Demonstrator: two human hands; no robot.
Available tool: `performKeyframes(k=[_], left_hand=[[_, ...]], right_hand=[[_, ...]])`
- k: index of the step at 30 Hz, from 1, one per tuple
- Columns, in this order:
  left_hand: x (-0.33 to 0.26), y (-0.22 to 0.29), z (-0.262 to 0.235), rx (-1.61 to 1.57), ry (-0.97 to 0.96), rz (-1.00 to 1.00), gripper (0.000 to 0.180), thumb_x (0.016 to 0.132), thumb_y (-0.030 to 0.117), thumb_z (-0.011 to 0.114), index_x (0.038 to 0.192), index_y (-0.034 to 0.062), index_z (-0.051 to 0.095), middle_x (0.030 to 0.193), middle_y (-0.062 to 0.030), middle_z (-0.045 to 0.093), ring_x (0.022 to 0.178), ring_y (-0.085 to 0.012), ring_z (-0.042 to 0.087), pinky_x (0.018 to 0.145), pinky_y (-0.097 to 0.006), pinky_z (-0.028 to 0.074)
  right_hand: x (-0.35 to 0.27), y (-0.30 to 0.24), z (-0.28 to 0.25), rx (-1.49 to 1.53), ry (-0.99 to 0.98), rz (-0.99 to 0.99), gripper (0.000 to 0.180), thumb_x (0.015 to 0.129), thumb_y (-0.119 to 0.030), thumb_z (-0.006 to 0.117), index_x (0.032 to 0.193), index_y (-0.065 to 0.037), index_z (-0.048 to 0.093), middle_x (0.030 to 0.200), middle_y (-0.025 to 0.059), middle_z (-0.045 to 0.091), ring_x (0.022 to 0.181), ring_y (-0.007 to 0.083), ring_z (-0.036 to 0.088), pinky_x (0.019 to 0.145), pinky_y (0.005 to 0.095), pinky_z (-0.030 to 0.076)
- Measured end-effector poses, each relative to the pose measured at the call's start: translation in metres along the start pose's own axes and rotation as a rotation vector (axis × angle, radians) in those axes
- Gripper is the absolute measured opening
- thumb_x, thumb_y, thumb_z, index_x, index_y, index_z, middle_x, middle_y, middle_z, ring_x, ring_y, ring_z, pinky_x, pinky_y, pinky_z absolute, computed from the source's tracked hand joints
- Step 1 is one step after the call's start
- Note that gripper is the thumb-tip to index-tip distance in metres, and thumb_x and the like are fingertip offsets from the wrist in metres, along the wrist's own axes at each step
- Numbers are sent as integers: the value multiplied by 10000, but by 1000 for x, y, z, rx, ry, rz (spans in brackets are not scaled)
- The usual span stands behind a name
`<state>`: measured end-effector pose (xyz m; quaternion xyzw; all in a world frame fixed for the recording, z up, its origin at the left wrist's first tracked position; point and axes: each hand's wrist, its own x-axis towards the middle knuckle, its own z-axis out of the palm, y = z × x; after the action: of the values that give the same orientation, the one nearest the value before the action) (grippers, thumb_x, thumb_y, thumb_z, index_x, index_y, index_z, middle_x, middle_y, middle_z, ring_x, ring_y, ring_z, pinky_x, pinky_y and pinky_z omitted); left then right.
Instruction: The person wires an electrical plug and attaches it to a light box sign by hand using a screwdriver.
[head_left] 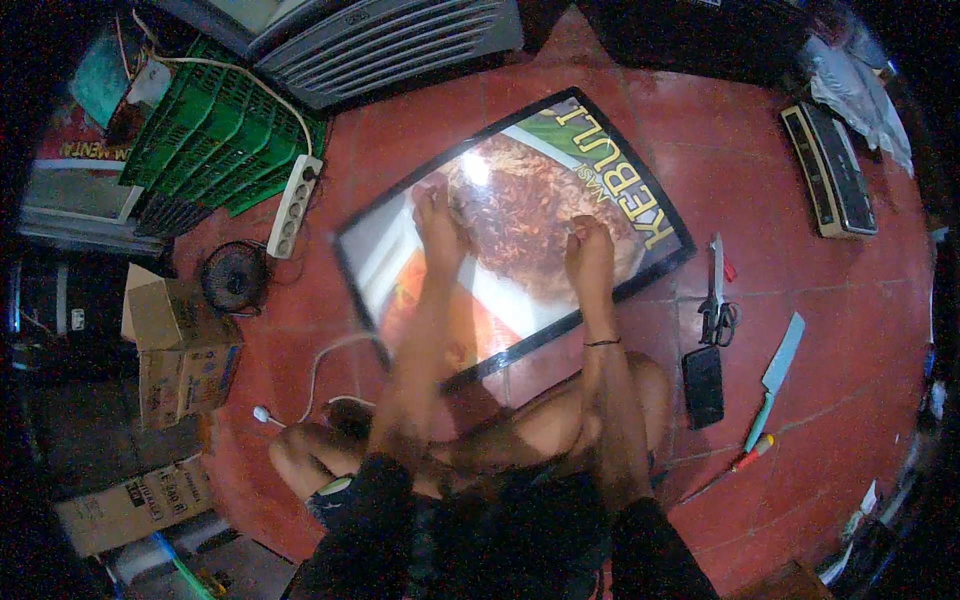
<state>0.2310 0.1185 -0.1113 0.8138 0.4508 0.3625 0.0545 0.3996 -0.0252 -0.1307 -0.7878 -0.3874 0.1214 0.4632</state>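
A flat rectangular sign panel (520, 330) with a black frame lies tilted on the floor in front of my crossed legs. Its glossy face carries a printed picture of food, a green corner and large yellow lettering. My left hand (434, 215) is over the left part of the face, fingers bent toward the surface; blur and glare hide whether they grip anything. Over the right part, my right hand (590, 250) has its fingers closed in a pinch, with a tiny pale bit at the tips that I cannot make out. A dark band circles my right wrist.
Right of the panel lie scissors (715, 315), a black phone (703, 386), a large knife (780, 360) and a screwdriver-like tool (752, 453). A radio-like box (830, 175) stands farther right. At left are a power strip (295, 205), green crates (215, 120) and cardboard boxes (185, 370).
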Motion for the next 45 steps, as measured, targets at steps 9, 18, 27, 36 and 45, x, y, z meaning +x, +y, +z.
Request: performKeyframes(k=[9,18,27,36,45], left_hand=[[-13,30,21,-1154,-326,-887,109,869,161,533,886,64,486,625,-2,423,462,-85,395,355,-253,312],[-34,80,46,-524,-229,-3,102,857,74,494,925,5,524,675,-112,501,575,-238,514,542,-353,440],[-49,67,-18,-465,-284,-99,270,843,-6,457,1091,9,564,1001,-171,578,951,-293,578,832,-331,471],[-137,-64,-163,176,-124,-457,296,778,169,604,1020,1,572,1007,-226,540,958,-377,526,772,-446,426],[-143,-54,-197,-38,-422,-843,585,754,396,688,1038,-82,504,884,-248,613,819,-348,620,717,-426,476]], right_hand=[[1,-7,4,-28,-5,88,212,715,20,591,925,8,566,875,241,564,833,415,556,734,456,451],[3,3,12,96,56,106,189,693,46,612,870,19,553,838,238,575,816,422,551,701,434,452],[10,3,1,-81,86,-23,214,736,-75,591,940,-11,584,914,200,593,827,355,558,725,442,456],[-104,-83,34,-157,-731,-678,677,643,-216,765,1233,-62,471,1246,142,443,1137,342,413,971,440,333],[-150,-98,37,-488,-825,-727,1078,461,-387,848,1351,-102,311,1382,183,315,1257,398,301,1026,494,265]])
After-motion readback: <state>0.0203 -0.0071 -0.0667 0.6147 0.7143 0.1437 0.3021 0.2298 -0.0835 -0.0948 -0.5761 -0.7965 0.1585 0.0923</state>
